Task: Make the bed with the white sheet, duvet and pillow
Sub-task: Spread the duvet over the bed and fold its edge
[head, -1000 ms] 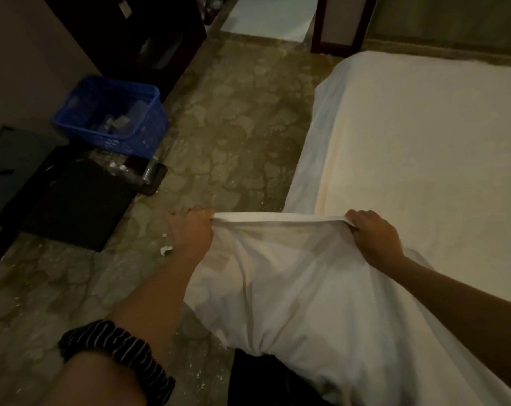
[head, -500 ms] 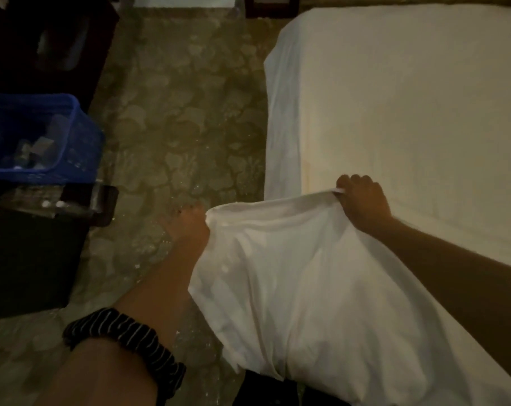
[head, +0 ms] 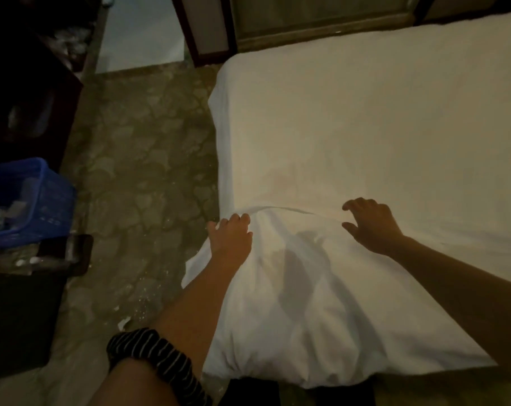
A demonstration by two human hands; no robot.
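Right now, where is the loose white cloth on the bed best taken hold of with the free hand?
Pinch the raised hem of the loose white cloth at its right end, coming from above: it stands up as a ridge, and the left hand grips the left end.

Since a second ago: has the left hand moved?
Yes. The left hand went right, from over the floor to the left edge of the bed, gripping the white cloth.
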